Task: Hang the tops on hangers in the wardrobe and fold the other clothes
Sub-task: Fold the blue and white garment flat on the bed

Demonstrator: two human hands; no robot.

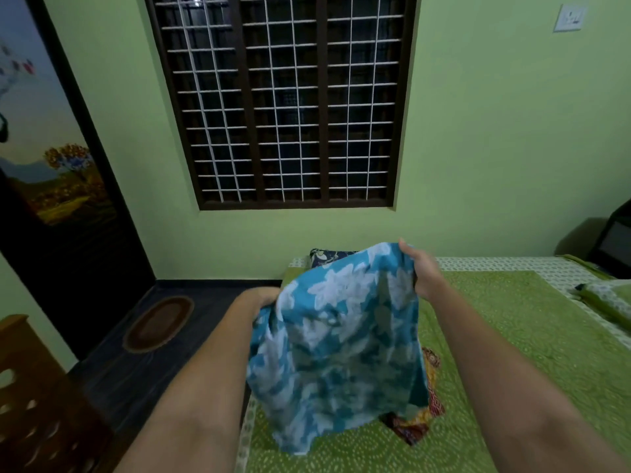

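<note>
Green bedspread (512, 387) with a pale dotted print covers the bed in the foreground. Both bare forearms reach forward over it. Lying on the spread, a red-and-yellow patterned cloth (418, 426) is partly hidden behind the hanging hem of a blue garment (338, 343) with white floral print. This garment is held up above the bed, between the two hands. Left hand (261, 302): fingers curled into the garment's lower left edge, mostly covered by fabric. Right hand (421, 268): fingers clenched on the upper right edge, raised higher than the left. Behind the garment, a dark patterned pillow (327, 256) lies at the bed's far edge. On the dark floor at left, an oval mat (158, 324). Far wall: barred window (283, 100).
</note>
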